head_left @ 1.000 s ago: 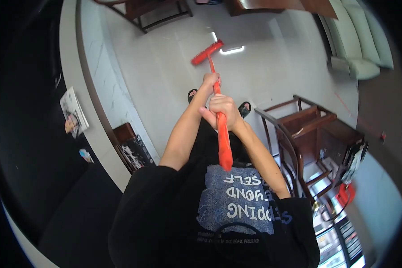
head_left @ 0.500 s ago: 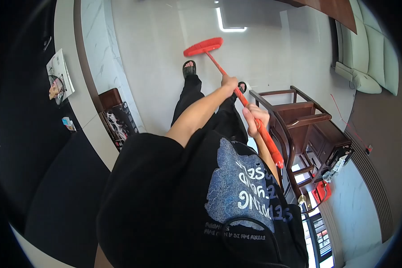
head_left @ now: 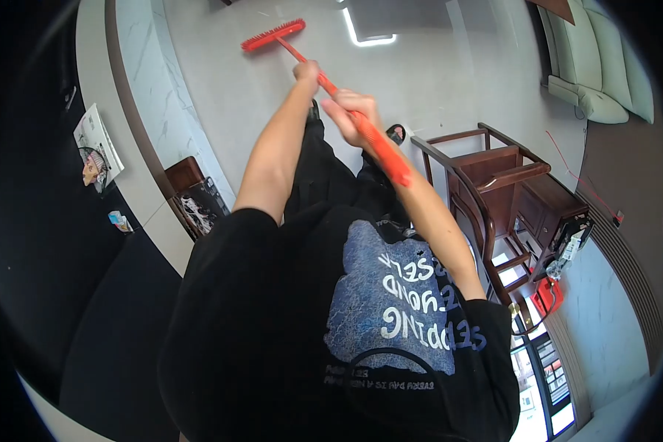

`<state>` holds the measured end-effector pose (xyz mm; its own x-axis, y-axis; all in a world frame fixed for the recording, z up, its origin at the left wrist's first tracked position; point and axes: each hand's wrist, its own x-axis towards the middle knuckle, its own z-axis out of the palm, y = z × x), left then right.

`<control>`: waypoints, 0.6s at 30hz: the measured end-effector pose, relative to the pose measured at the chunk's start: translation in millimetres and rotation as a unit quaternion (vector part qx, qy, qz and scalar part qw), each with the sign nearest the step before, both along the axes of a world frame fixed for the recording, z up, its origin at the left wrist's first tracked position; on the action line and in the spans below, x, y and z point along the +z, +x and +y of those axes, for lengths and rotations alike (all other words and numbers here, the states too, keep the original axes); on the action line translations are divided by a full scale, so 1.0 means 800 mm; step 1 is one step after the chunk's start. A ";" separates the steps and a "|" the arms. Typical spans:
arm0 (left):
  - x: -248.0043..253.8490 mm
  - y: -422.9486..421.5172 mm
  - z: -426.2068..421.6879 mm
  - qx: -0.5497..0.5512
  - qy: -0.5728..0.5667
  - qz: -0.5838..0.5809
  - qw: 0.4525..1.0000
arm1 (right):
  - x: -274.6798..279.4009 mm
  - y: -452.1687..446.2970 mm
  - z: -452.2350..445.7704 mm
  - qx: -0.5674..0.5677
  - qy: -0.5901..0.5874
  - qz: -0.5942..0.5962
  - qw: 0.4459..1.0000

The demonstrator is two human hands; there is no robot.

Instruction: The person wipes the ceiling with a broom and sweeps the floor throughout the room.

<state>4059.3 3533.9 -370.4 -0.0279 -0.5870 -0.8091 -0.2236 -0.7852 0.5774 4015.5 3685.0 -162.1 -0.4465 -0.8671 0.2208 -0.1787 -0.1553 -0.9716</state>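
A red broom (head_left: 273, 36) slants across the view, its bristled head on the pale floor at the upper left of centre. My left hand (head_left: 307, 72) is wrapped round the shaft, a short way from the head. Nearer my body, my right hand (head_left: 352, 118) grips the thicker orange-red upper part of the handle. The handle's end passes in front of my right forearm. Both arms are stretched forward, and both hands are somewhat blurred.
A dark wooden chair (head_left: 486, 169) stands at my right, with a small cabinet (head_left: 549, 214) behind it. Further right is a pale green sofa (head_left: 593, 66). Papers (head_left: 99, 144) lie on a black surface at the left. A thin red cord (head_left: 565, 168) trails at the right.
Both hands and the broom have moved forward and to the left. The broom head is farther from my feet, and my arms are more extended.
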 end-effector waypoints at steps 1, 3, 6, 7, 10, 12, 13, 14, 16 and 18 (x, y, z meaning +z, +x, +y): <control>-0.007 0.009 -0.012 -0.006 0.021 -0.019 1.000 | -0.001 0.012 -0.007 0.000 0.006 -0.003 1.000; -0.018 0.013 -0.007 -0.018 0.044 -0.035 0.998 | -0.003 0.022 -0.014 -0.003 0.054 -0.015 0.998; -0.020 0.031 0.048 -0.124 0.099 -0.013 0.987 | 0.004 0.020 0.024 0.034 0.136 0.017 0.990; -0.023 0.035 0.073 -0.144 0.102 0.011 0.984 | 0.005 0.021 0.042 0.034 0.106 0.035 0.993; -0.016 0.032 0.153 -0.193 0.052 -0.020 0.980 | 0.022 0.018 0.109 0.030 0.092 0.025 0.995; -0.030 0.029 0.208 -0.192 0.027 -0.052 0.980 | 0.033 0.017 0.145 0.017 0.092 -0.005 0.996; -0.022 0.027 0.226 -0.187 0.023 -0.057 0.980 | 0.041 0.016 0.157 0.020 0.098 -0.013 0.995; -0.014 0.024 0.240 -0.185 0.025 -0.066 0.980 | 0.047 0.017 0.167 0.025 0.094 -0.013 0.995; 0.032 0.028 0.253 -0.178 0.025 -0.079 0.981 | 0.058 0.023 0.182 0.006 0.091 -0.029 0.995; 0.081 0.027 0.248 -0.078 0.040 -0.031 0.996 | 0.068 0.024 0.188 0.033 0.066 -0.026 0.997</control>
<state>4081.2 3732.0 -305.4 -0.0626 -0.5130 -0.8561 -0.3800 -0.7809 0.4957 4035.0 3835.2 -107.3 -0.3962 -0.9146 0.0816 -0.1212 -0.0359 -0.9920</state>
